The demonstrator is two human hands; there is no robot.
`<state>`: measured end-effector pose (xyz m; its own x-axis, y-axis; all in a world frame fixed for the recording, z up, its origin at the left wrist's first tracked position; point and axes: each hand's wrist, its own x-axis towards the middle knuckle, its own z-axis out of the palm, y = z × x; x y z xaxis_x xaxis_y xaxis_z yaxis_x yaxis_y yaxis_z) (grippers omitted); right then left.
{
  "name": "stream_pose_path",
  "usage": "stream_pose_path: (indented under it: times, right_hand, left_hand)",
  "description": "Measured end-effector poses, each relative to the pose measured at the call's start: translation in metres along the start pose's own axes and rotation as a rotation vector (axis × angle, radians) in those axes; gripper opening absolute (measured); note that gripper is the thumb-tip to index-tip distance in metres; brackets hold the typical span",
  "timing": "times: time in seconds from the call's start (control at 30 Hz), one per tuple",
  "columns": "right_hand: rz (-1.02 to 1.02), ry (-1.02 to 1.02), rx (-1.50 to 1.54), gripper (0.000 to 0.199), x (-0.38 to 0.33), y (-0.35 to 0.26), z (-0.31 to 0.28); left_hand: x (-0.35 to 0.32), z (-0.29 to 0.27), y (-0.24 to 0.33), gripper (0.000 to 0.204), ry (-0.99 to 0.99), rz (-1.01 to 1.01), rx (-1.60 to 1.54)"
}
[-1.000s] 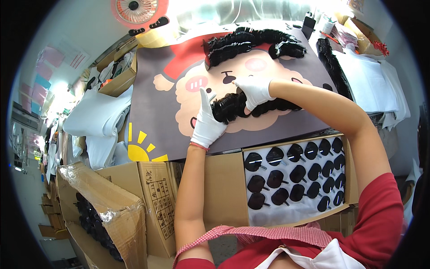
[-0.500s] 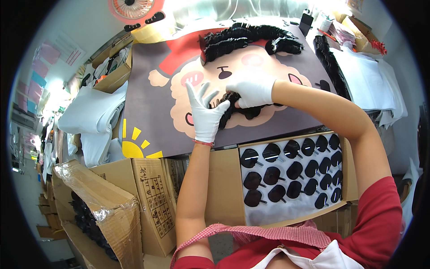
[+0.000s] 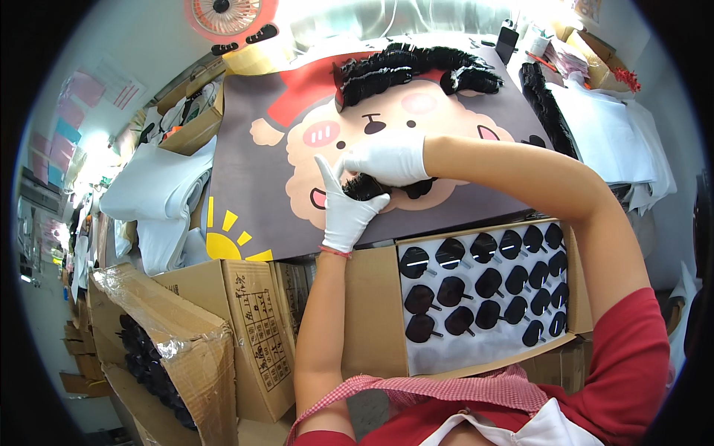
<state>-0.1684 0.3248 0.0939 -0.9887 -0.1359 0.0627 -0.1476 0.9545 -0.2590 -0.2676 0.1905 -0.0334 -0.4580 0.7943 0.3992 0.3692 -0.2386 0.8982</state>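
White gloves cover both your hands, which meet over the cartoon mat (image 3: 253,186). Your left hand (image 3: 343,212) is spread, fingers apart, with the thumb and palm against a black fuzzy tuft (image 3: 366,187). Your right hand (image 3: 387,157) curls over the tuft from above, fingers together and pinching its top. The tuft sits on the mat's cartoon face, just below the nose. As for progress, the work looks part done: a heap of similar black tufts (image 3: 416,65) lies at the mat's far edge and another strip (image 3: 547,104) along its right side. Near you, an open box (image 3: 372,312) holds a tray of black paddle-shaped pieces (image 3: 483,286) in rows, with some spots at its left and bottom bare.
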Motion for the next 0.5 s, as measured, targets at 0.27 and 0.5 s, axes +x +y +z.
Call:
stream_pose_path:
  times: [0.27, 0.5]
  right_hand:
    - [0.191, -0.004, -0.008, 0.033, 0.020, -0.022, 0.031]
    - [0.266, 0.095, -0.042, 0.022, 0.021, -0.026, 0.023]
  left_hand:
    - [-0.005, -0.013, -0.001, 0.090, -0.119, -0.168, -0.228]
    - [-0.022, -0.007, 0.048, 0.066, 0.548, -0.380, -0.334]
